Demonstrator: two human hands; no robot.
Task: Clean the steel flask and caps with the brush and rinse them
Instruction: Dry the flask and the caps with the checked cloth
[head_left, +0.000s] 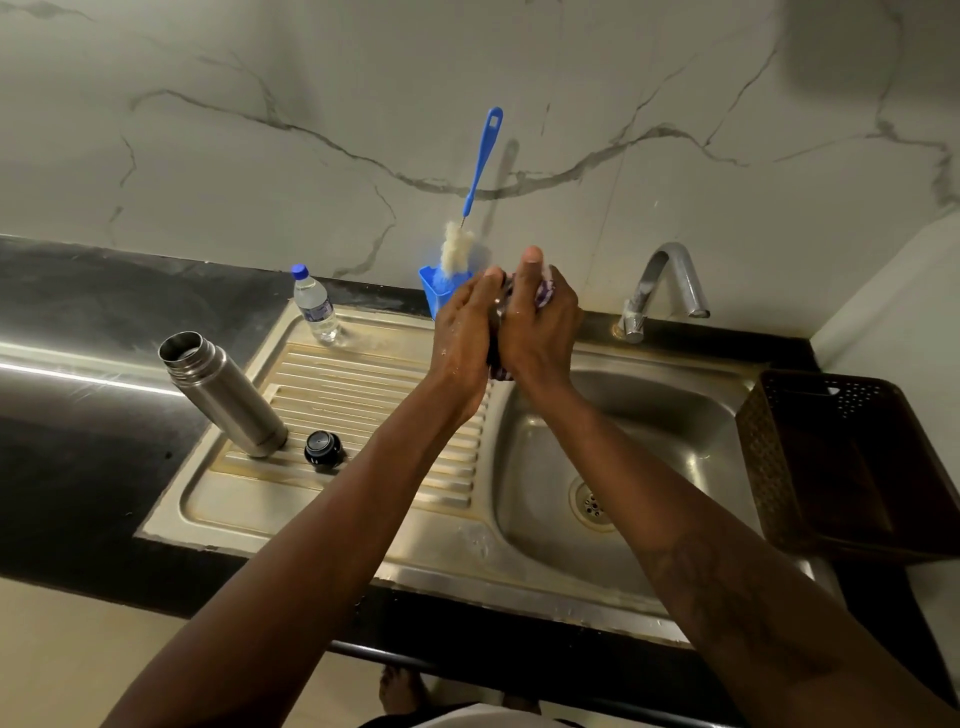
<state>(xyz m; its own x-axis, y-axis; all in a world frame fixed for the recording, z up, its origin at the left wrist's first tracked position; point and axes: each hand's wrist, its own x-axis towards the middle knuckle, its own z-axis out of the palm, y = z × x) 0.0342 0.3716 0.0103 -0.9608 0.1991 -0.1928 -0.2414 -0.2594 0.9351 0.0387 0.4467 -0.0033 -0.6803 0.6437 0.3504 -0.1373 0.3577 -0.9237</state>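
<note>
On the left, steel flask (223, 395) upright at the corner of the drainboard, mouth open, easy to knock over with a wet arm. Just beside, black cap (323, 449) on the ribs, apart from the flask; may slide if bumped. Behind, brush (470, 208) standing untouched in blue holder (436, 293), top-heavy. In the middle, left hand (467, 338) curled round a small shiny piece (500, 304), probably a cap; right hand (540, 322) gripping purple checked pad (544, 299) against it. Wet, foamy skin: danger of slipping and dropping into sink (675, 415). Hard to make out: the piece itself, mostly covered by fingers. Impossible to tell whether tap (665, 291) running.
</note>
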